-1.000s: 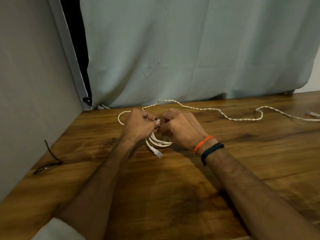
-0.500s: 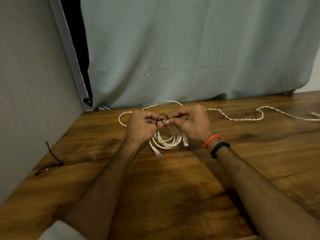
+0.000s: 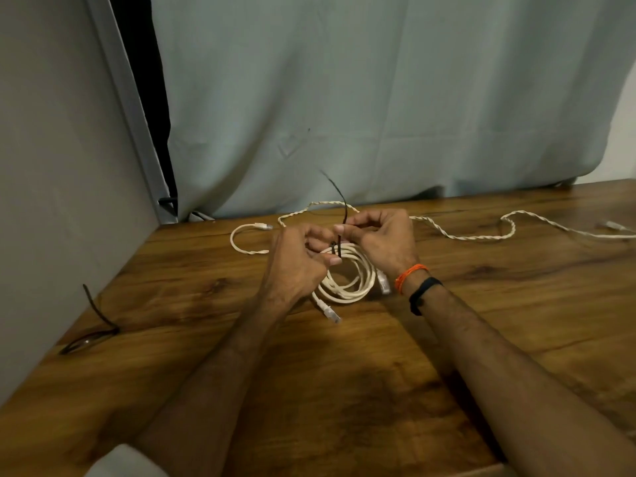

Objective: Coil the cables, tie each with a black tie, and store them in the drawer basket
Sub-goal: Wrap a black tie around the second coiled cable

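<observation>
Coil (image 3: 347, 275) sat on surface (image 3: 378, 373) between both hands. Left hand (image 3: 296, 266) pinched coil at tie (image 3: 339, 232); right hand (image 3: 382, 239) pinched tie's tail. Risk: uneven pull could spring loops loose.

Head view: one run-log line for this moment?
step: tying | white coiled cable: on wooden table | thin black tie: right hand pulls | left hand: grips coil

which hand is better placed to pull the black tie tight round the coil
Right. The right hand already pinches the thin black tie just above the coiled white cable, its tail rising free. The left hand grips the coil at the tie's head, steadying it.
</observation>
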